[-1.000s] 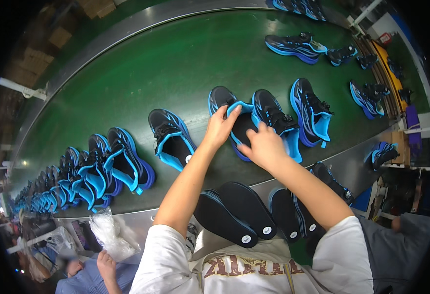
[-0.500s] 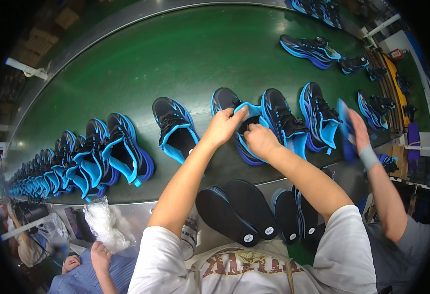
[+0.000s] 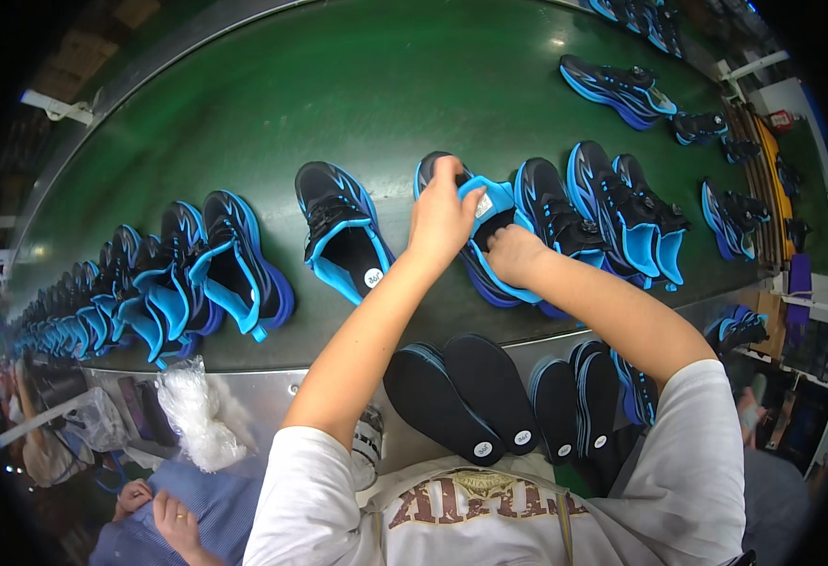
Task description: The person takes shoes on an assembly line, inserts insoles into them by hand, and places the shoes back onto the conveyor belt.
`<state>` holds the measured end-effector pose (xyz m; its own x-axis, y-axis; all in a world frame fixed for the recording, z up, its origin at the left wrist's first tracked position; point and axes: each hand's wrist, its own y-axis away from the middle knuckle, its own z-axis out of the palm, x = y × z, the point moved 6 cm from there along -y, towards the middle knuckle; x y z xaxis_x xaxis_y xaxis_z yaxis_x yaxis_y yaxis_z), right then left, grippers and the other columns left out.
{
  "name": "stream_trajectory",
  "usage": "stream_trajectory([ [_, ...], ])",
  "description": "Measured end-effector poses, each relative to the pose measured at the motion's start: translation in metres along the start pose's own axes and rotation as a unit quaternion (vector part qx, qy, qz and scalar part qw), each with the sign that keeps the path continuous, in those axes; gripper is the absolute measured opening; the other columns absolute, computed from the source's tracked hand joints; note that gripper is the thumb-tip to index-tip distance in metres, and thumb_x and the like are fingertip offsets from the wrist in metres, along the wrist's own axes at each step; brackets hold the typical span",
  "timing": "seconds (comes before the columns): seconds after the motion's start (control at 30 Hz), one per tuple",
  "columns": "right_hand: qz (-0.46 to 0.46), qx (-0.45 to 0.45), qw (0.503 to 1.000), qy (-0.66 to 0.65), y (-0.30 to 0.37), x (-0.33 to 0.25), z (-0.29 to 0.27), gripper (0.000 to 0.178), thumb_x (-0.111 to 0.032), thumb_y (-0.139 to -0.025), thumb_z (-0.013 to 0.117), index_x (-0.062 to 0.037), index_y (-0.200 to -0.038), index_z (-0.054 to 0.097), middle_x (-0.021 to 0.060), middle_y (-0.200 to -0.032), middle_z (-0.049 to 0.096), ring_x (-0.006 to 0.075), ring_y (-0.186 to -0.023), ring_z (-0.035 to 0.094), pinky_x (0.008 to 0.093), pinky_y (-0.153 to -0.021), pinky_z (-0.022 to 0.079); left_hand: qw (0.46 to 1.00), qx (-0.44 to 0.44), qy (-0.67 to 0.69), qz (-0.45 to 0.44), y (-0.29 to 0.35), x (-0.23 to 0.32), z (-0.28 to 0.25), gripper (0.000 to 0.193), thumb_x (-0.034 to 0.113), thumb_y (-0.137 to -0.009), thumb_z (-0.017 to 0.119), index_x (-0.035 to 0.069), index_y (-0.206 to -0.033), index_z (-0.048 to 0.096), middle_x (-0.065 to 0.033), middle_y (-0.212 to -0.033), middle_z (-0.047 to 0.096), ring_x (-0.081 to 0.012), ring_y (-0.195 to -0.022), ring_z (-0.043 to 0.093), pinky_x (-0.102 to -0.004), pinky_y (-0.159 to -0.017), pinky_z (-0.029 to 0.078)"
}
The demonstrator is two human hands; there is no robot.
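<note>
A black sneaker (image 3: 508,294) with light-blue lining and a blue sole lies in front of me, toe pointing away. My left hand (image 3: 444,217) grips it by the raised tongue, index finger over the upper and thumb near the pale label. At the shoe's opening is my right hand (image 3: 518,255), its fingers curled and partly sunk inside. What those fingertips hold, if anything, is hidden. Just left stands another sneaker (image 3: 343,231) with a round white sticker visible inside. Close on the right is a third sneaker (image 3: 555,212) with a black dial at its laces.
More sneakers (image 3: 230,259) line the green belt (image 3: 357,94) to the left. Others (image 3: 617,90) sit at the far right. Black insoles (image 3: 489,387) with round stickers lie before my body. A clear plastic bag (image 3: 201,415) and a seated person's hands (image 3: 173,519) are at lower left.
My left hand has shifted forward along the tongue; my right stays at the opening. A neighbour's hand has withdrawn on the right, and the sneaker it carried now stands in the row.
</note>
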<state>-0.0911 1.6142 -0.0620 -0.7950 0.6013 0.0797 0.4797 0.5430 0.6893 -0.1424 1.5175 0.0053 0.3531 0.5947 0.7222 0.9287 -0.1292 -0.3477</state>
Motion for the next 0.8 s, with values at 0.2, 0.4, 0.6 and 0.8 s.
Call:
stream_trajectory([
  [0.2, -0.071, -0.065, 0.985, -0.141, 0.041, -0.002, -0.024, 0.044, -0.029, -0.085, 0.030, 0.0000, -0.091, 0.063, 0.0158, -0.089, 0.063, 0.0240, -0.099, 0.055, 0.0413, -0.103, 0.018, 0.993, -0.105, -0.050, 0.012, 0.006, -0.005, 0.009, 0.017, 0.016, -0.083, 0.053, 0.003, -0.090, 0.044, -0.0188, -0.080, 0.057, -0.0383, -0.072, 0.057, -0.0458, -0.061, 0.047],
  [0.4, 0.000, 0.065, 0.979, -0.193, 0.045, -0.008, -0.001, 0.049, -0.035, -0.082, 0.035, 0.0041, -0.090, 0.063, 0.0184, -0.087, 0.061, 0.0257, -0.098, 0.054, 0.0423, -0.107, 0.011, 0.996, -0.086, 0.018, 0.028, 0.006, 0.003, 0.014, 0.017, 0.014, -0.081, 0.056, 0.000, -0.085, 0.046, -0.0199, -0.078, 0.056, -0.0380, -0.073, 0.056, -0.0441, -0.062, 0.045],
  [0.6, 0.156, 0.480, 0.780, -0.371, 0.122, -0.025, 0.009, 0.018, -0.007, -0.070, 0.067, -0.0014, -0.086, 0.060, 0.0121, -0.094, 0.052, 0.0275, -0.078, 0.053, 0.0362, -0.075, 0.044, 0.997, -0.016, 0.062, -0.044, 0.014, 0.001, -0.007, 0.016, 0.010, -0.076, 0.063, 0.001, -0.081, 0.050, -0.0168, -0.072, 0.056, -0.0350, -0.068, 0.055, -0.0399, -0.060, 0.043],
  [0.8, 0.139, 0.504, 0.722, -0.453, 0.131, -0.068, 0.038, 0.023, -0.004, -0.072, 0.068, -0.0007, -0.093, 0.060, 0.0139, -0.097, 0.049, 0.0256, -0.078, 0.055, 0.0306, -0.065, 0.048, 0.988, -0.087, -0.122, 0.032, 0.040, 0.047, -0.010, 0.025, 0.022, -0.074, 0.066, 0.005, -0.084, 0.051, -0.0115, -0.074, 0.053, -0.0297, -0.060, 0.058, -0.0365, -0.049, 0.045],
])
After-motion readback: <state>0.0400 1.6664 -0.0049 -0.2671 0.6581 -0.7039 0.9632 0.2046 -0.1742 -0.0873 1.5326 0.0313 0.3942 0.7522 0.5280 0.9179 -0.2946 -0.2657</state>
